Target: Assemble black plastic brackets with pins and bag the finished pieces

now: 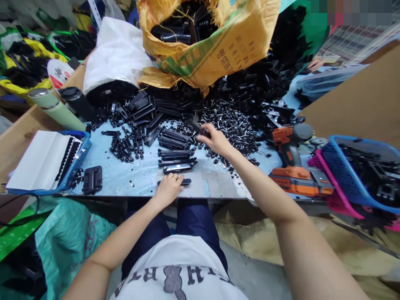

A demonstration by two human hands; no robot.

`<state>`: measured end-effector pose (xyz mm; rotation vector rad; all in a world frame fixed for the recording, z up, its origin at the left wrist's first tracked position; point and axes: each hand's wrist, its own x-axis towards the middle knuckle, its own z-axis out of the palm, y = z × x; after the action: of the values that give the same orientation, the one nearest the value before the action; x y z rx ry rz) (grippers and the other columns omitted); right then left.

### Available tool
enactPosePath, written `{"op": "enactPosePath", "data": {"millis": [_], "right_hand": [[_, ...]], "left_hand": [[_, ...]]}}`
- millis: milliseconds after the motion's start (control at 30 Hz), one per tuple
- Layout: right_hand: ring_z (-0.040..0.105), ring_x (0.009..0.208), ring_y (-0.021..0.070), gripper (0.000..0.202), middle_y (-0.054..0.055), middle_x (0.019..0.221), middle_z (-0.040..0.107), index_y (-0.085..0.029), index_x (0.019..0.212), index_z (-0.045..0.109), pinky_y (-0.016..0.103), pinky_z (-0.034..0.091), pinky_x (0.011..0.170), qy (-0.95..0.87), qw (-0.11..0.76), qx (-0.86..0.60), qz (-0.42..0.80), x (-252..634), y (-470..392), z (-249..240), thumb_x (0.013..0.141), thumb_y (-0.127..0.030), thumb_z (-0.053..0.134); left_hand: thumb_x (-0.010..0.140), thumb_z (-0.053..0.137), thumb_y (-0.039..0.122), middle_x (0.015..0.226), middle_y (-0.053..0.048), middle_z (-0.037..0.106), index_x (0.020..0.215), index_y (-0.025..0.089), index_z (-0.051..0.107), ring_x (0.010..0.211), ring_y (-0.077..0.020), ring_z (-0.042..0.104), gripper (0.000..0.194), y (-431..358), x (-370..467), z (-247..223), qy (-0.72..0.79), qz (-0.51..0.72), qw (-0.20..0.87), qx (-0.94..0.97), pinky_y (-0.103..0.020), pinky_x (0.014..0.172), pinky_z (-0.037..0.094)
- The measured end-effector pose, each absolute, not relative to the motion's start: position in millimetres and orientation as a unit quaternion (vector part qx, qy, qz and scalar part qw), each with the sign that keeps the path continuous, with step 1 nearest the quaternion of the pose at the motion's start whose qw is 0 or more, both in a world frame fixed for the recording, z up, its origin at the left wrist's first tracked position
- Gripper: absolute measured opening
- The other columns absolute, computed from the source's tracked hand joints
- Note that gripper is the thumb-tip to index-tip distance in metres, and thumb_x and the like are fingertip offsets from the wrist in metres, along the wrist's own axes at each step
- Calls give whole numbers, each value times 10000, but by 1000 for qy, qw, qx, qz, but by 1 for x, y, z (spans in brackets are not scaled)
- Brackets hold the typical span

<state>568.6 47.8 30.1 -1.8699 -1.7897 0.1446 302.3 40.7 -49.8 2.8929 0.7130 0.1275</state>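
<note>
My left hand (170, 187), a ring on one finger, grips a slim black plastic bar (186, 182) at the table's front edge; the bar's ends show on both sides of the fingers. Further back, my right hand (215, 141) is closed in a pinch on a dark, curved piece (195, 122), blurred by motion. Between the hands lies a row of black slotted bars (176, 153), side by side. Behind my right hand spreads a heap of small screws with black heads (237, 127). More small black linkage pieces (125, 143) lie to the left.
An orange cordless drill (292, 166) stands at the right beside a blue basket (368, 166) of black parts. An orange woven sack (215, 50) bulges at the back. At the left are a blue tray (84, 152), a green thermos (59, 110) and a black hinge-like block (93, 180).
</note>
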Motion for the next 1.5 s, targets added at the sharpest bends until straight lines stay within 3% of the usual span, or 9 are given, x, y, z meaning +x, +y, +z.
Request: {"op": "enactPosePath", "data": {"millis": [133,267,433,633,1000,1167,1267,1400,1500], "right_hand": [[592,731,162,321,41,871,651,-216,1001,575,235,345,612,-803,41,-575,149,540,-39,18,887,-491,453],[598,674,155,398,59,808,650,-191,960,583,238,285,556,-799,-68,-584,130,521,-77,-12,920,-521,364],[591,663,153,400,49,803,635,-211,956,573,256,245,530,-769,-73,-629,87,505,-81,-20,928,-526,327],[579,746,185,341,92,866,625,-217,991,564,278,285,607,-740,-73,-668,15,483,-85,7,933,-477,350],[552,625,148,359,50,782,616,-184,930,585,270,255,586,-800,-66,-596,16,506,-80,5,921,-487,392],[570,786,177,389,76,857,628,-165,935,620,281,314,691,-796,-10,-604,29,532,-92,-26,917,-486,402],[565,849,182,372,73,860,632,-174,959,626,286,345,746,-762,27,-645,51,548,-93,-39,936,-450,378],[542,924,209,283,113,956,616,-153,1029,592,292,385,770,-633,42,-773,1,563,-69,-45,944,-303,368],[541,934,235,221,136,1000,595,-133,1030,573,297,404,742,-573,1,-819,-11,566,-41,-47,894,-208,416]], "left_hand": [[924,392,270,1021,-75,568,1165,176,506,946,-205,503,282,47,304,-48,204,33,148,967,-324,806,423],[932,348,337,1044,-77,555,1164,190,485,995,-214,494,307,47,311,-43,192,32,168,966,-343,844,404],[701,539,693,1017,-89,561,1077,177,497,950,-262,522,640,43,316,-42,177,44,168,969,-381,814,406],[778,548,564,922,-69,584,1009,171,487,869,-223,575,461,41,307,-50,175,113,178,962,-321,728,435],[682,555,706,849,-65,598,982,147,531,801,-221,593,635,39,309,-47,164,80,186,966,-325,692,464],[914,413,366,1170,-110,548,1220,185,456,1129,-232,477,357,40,373,-29,133,116,142,974,-366,926,389],[903,364,132,1103,-112,579,1159,164,515,1069,-217,517,299,52,442,-25,151,62,117,980,-342,875,414],[883,359,60,1000,-177,605,1020,52,582,982,-236,576,262,68,502,-34,230,20,104,967,-339,818,443],[883,373,63,983,-173,606,987,52,591,970,-234,583,242,71,506,-44,233,25,96,968,-329,819,445]]}}
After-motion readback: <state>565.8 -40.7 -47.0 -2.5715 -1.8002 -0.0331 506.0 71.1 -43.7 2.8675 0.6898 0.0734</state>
